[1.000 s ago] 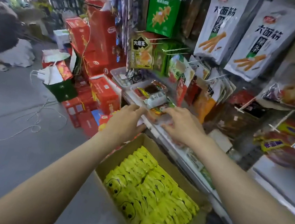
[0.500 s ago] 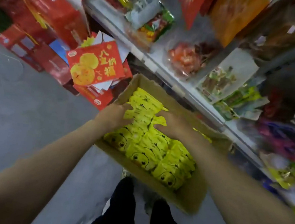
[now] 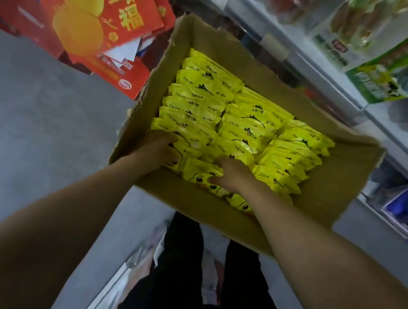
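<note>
An open cardboard box [image 3: 336, 196] stands on the floor in front of me, filled with rows of yellow packets [image 3: 247, 123] printed with a duck face. Both my hands are inside its near end. My left hand [image 3: 158, 148] has its fingers curled over the nearest packets of the left row. A short way to its right, my right hand [image 3: 231, 175] grips a few upright packets, thumb on the near side and fingers behind them. The fingertips of both hands are hidden among the packets.
Red gift boxes [image 3: 94, 12] lean in a pile left of the carton. A white shelf edge [image 3: 311, 65] with bagged snacks [image 3: 393, 64] runs along the right. Grey floor [image 3: 35, 120] lies to the left; my legs in black trousers [image 3: 182, 280] stand just behind the carton.
A second ago my hands were up at the shelf trays. They dropped into the carton and have since slid from its middle to the near rows, while my view tilted further down.
</note>
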A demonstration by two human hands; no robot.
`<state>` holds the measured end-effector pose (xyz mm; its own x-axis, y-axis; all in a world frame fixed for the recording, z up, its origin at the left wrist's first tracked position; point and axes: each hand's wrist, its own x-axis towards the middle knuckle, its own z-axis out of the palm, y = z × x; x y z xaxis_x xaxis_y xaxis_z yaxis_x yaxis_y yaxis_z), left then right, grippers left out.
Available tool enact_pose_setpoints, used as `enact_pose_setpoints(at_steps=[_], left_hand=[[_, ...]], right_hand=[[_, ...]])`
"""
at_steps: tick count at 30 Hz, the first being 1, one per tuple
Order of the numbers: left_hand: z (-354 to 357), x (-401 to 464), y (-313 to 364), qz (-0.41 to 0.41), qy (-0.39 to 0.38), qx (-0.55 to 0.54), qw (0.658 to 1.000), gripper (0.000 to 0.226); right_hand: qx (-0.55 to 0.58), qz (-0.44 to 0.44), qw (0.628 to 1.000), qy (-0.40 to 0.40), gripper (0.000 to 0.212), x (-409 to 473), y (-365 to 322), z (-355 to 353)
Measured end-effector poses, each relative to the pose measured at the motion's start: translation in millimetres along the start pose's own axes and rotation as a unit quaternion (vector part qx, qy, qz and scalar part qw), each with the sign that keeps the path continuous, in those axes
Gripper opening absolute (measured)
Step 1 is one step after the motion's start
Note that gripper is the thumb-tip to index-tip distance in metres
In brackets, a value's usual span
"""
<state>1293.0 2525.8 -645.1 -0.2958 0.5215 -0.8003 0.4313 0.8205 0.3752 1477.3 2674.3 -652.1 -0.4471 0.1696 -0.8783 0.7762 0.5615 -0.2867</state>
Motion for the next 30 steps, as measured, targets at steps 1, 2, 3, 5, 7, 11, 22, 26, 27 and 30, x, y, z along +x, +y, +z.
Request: enact_pose_setpoints(at_steps=[1,2,3,5,7,11,22,26,27,30], left_hand=[[1.8,4.0,-3.1,0.000,0.012,0.025,1.000,0.061],[3.7,7.6,-5.5,0.000,0.019,0.048,0.999,0.062],[4.8,10.6,-6.4,0.004,0.026,0.065,0.998,0.062],[7.2,17.3,-7.7,0.016,0.042,0.104,0.994,0.060],[9.3,22.6,-8.0,0.012,0.045,0.143,0.989,0.053],[14.1,27.1,-7.4,-0.009,0.032,0.228,0.973,0.025],[-22.8,-10.4,26.3,-0.017,0.001,0.014,1.000,0.022],[-32.2,-37.0,48.5,0.008,0.009,-0.099,0.995,0.029],[-32.8,-45.8,56.7,0.015,0.006,-0.127,0.992,0.039],[-29.0,-74.7,88.5,0.030,-0.008,-0.194,0.981,0.081]], right_hand=[[0.000,0.001,1.000,0.009,0.063,2.4,0.6,5.4],[-0.007,0.001,1.000,0.017,0.064,4.8,0.7,10.4],[-0.020,0.002,1.000,0.024,0.064,6.8,1.0,15.3],[-0.055,0.008,0.998,0.034,0.061,9.9,0.4,23.8],[-0.075,0.013,0.996,0.055,0.048,11.5,-0.4,30.6],[-0.038,0.014,0.996,0.081,0.029,9.6,1.8,40.7],[0.238,-0.029,0.961,0.139,0.021,-63.5,43.5,-20.5],[0.276,-0.038,0.938,0.205,0.015,-99.6,58.2,-47.0],[0.288,-0.043,0.930,0.224,0.014,-109.7,61.7,-51.8],[0.329,-0.059,0.904,0.265,0.016,-144.8,72.2,-63.4]])
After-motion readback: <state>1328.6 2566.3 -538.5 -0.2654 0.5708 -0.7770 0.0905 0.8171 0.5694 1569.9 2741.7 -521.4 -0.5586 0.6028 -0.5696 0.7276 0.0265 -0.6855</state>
